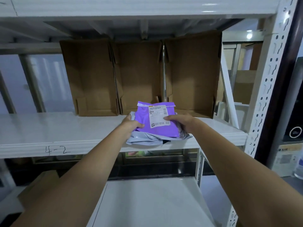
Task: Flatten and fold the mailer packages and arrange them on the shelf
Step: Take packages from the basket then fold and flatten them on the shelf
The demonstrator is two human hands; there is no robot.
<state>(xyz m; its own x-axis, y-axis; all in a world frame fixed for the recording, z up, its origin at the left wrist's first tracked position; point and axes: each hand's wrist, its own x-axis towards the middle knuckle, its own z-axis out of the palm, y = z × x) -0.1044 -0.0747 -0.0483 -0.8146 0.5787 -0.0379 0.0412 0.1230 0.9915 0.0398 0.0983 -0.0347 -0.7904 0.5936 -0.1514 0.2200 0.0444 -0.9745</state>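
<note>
We are looking at a white metal shelf (49,128) that is running across the middle of the frame, with "4-2" handwritten on its front edge at lower left. At the centre of the frame we are seeing a purple mailer (155,119) lying on top of a pale grey mailer (147,139), and the small stack is sitting at the front edge of the shelf, with the grey one poking slightly over the lip. A white shipping label (158,116) is facing up on the purple mailer.

Both arms are reaching in from the bottom of the frame. The left hand (131,122) is grasping the left side of the stack, its thumb lying on the purple face and its fingers curling underneath. The right hand (182,122) is gripping the right side, its fingers pressing on the label's lower right corner and wrapping the edge.

Behind the stack, three open cardboard boxes (139,76) are standing side by side on the shelf, their open sides facing us. A perforated white upright (268,79) is rising along the right of the frame. Below, a lower white shelf (147,202) is filling the bottom centre.
</note>
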